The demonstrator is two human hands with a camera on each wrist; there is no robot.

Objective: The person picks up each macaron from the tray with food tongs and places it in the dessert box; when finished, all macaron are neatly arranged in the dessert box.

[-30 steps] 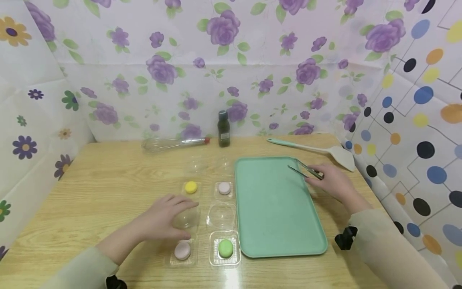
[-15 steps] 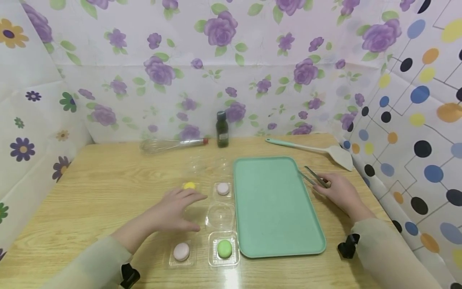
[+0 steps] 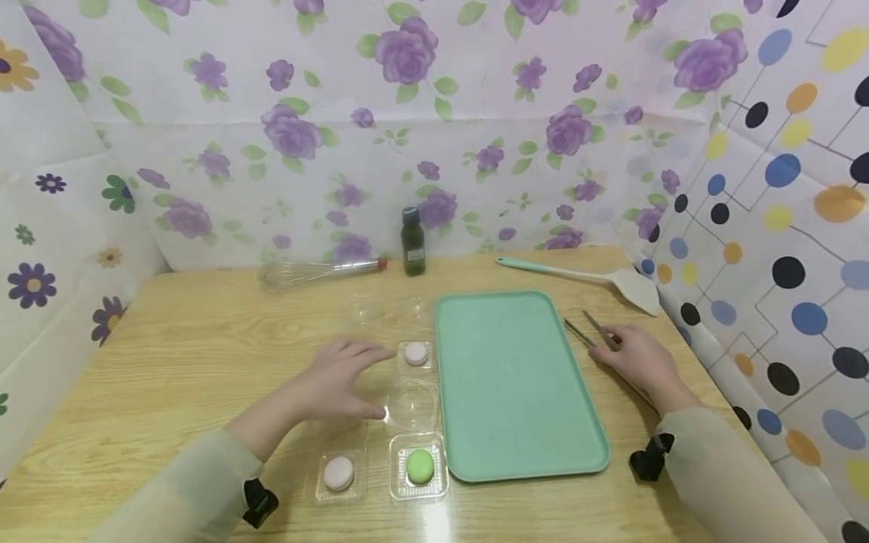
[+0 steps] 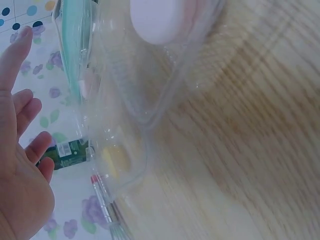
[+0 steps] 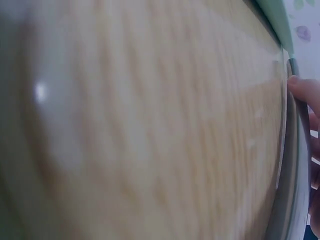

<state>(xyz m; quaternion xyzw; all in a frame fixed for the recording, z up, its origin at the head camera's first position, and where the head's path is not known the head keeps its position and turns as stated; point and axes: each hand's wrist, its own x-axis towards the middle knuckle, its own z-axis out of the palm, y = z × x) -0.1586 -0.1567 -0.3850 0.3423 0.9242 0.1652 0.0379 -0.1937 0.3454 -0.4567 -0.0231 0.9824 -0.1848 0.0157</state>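
My left hand (image 3: pixel 336 381) hovers over the clear plastic boxes with fingers spread and thumb apart, holding nothing. It covers one box in the head view; a yellow macaron (image 4: pixel 116 160) inside shows in the left wrist view. Around it lie a pale pink macaron (image 3: pixel 416 354), another pale pink macaron (image 3: pixel 338 473) and a green macaron (image 3: pixel 419 467), each in a clear box with its lid folded back. At the right, my right hand (image 3: pixel 641 362) holds metal tongs (image 3: pixel 601 330), low by the table, their tips parted beside the green tray (image 3: pixel 519 385).
Along the back lie a whisk (image 3: pixel 319 273) and a spatula (image 3: pixel 634 290) with a pale green handle. A dark bottle (image 3: pixel 413 245) stands upright between them. Flowered and dotted cloths (image 3: pixel 489 188) rise behind and beside the wooden table (image 3: pixel 204 354).
The right hand has drawn the tongs from over the tray's edge to the right and down. My left hand has moved right and slightly up, now covering the yellow macaron in the head view.
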